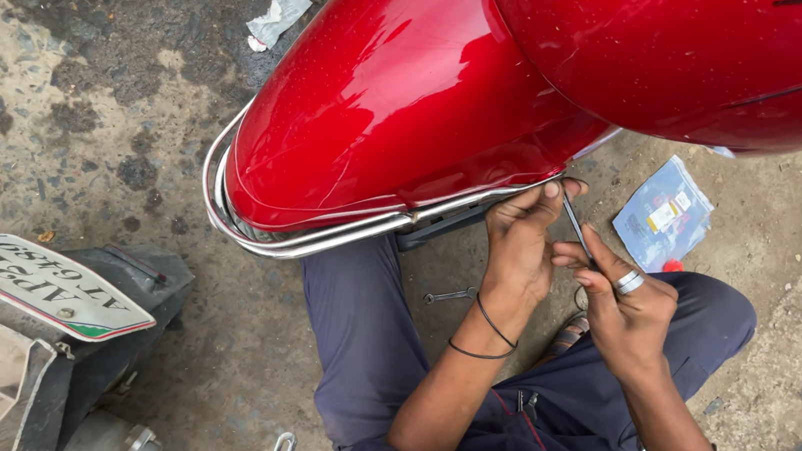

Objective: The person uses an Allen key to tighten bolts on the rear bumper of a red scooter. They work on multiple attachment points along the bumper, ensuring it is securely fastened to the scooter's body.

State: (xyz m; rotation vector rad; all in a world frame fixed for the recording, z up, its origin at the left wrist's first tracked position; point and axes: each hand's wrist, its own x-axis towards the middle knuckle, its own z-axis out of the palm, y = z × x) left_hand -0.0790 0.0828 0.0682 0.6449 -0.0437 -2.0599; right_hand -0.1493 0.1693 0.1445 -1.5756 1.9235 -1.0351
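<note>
Rough, oil-stained concrete (137, 115) lies under a squatting person's dark trousers (363, 331), a small spanner (448, 296) on it between the knees. Nearest, the ringed right hand (624, 306) pinches a thin metal tool (577, 226), while beyond it the left hand (521, 242) presses its fingertips under the chrome guard rail (322, 236) of the red scooter panel (406, 94). If the slim tool slips off its hidden seat, it could jab the left fingers or scratch the paint; a plastic packet (663, 214) lies farther right.
</note>
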